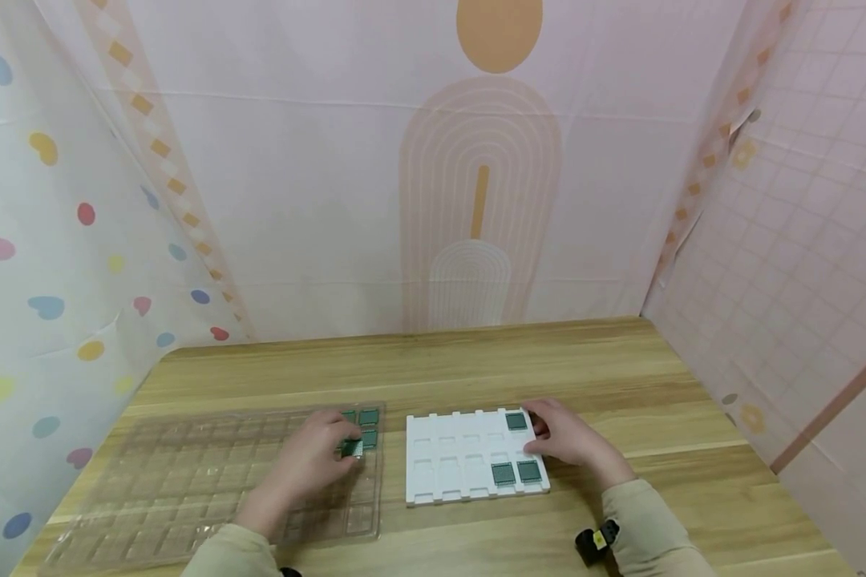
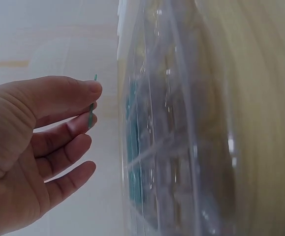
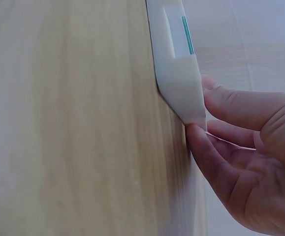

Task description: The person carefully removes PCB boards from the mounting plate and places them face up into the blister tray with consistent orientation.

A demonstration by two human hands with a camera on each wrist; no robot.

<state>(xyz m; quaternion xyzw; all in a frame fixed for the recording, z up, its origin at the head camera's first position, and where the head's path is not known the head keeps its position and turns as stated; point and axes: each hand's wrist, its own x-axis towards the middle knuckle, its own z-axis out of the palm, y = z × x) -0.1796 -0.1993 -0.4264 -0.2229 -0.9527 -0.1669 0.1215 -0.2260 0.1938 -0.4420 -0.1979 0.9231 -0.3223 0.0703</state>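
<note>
Between thumb and fingertips my left hand (image 1: 306, 453) pinches a small green circuit board (image 2: 90, 116), seen edge-on in the left wrist view. It is held above the right part of a clear plastic tray (image 1: 370, 489), where a few more green boards (image 1: 369, 417) sit in pockets at the far right corner. My right hand (image 1: 570, 437) grips the right edge of a white tray (image 1: 424, 451), thumb on the upper side and a finger low at the corner in the right wrist view. Three green boards lie in it: one far right (image 1: 515, 421), two near right (image 1: 529, 471).
Both trays lie side by side on a wooden table (image 1: 462, 369), a narrow gap between them. Patterned curtains (image 1: 317, 200) hang behind and at both sides. A black wrist device (image 1: 596, 542) is by the right sleeve.
</note>
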